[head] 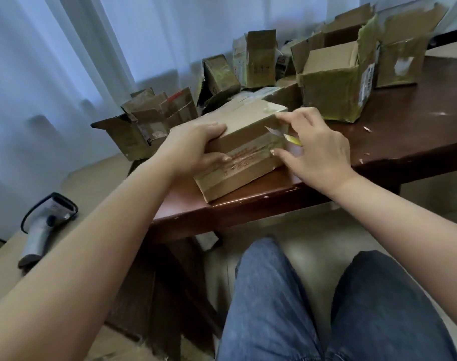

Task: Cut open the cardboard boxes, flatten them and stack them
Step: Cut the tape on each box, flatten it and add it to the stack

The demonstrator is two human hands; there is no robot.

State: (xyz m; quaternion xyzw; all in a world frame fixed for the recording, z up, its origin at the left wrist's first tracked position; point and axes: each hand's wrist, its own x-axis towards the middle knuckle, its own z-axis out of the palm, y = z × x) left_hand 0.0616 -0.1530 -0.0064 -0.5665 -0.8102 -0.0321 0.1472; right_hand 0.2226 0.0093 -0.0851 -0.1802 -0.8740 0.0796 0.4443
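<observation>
Now, from left to right:
Left hand [196, 149]: fingers curled over the left end of the sealed box [244, 149], thumb pressed on its taped front.
Box: on the desk [417, 131] at its near edge, between both hands, long axis running left to right.
Right hand [318, 147]: fingers spread at the box's right end, holding a yellow cutter [291, 138]; its blade [273, 131] touches that end.
Key relation: the tape seam runs leftward from the blade, so the right hand is nearer.
Hidden: the cutter's handle and the exact grip.
</observation>
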